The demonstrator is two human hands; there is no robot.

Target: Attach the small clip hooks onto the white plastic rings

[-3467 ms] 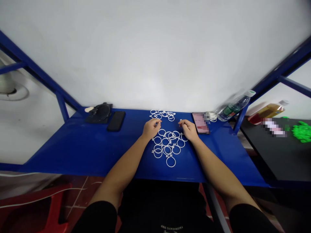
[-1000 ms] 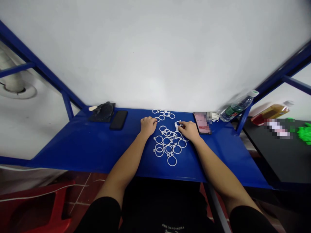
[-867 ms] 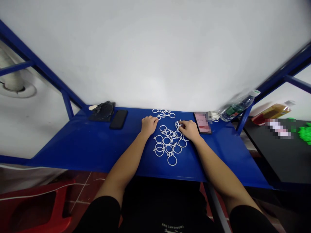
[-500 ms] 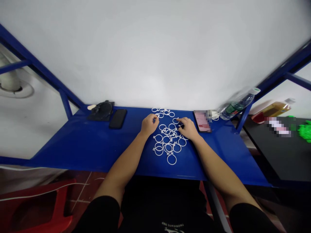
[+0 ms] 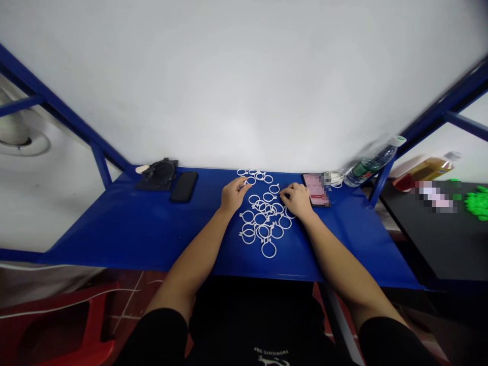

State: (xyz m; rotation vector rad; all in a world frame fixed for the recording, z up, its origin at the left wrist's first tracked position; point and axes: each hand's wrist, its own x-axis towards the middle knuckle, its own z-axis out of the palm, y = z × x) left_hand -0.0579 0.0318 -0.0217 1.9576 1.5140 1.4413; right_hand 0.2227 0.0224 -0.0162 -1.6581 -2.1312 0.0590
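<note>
Left hand [image 5: 232,196] and right hand [image 5: 297,200] curl beside white plastic rings [image 5: 263,218] whose cluster runs toward the body, grip unclear.

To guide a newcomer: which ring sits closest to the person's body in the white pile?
On the blue metal bench, white plastic rings lie piled between the left hand and right hand. At the pile's near tip, closest to the person's body, one ring sits below all the others, its tab pointing up into the pile.
</note>
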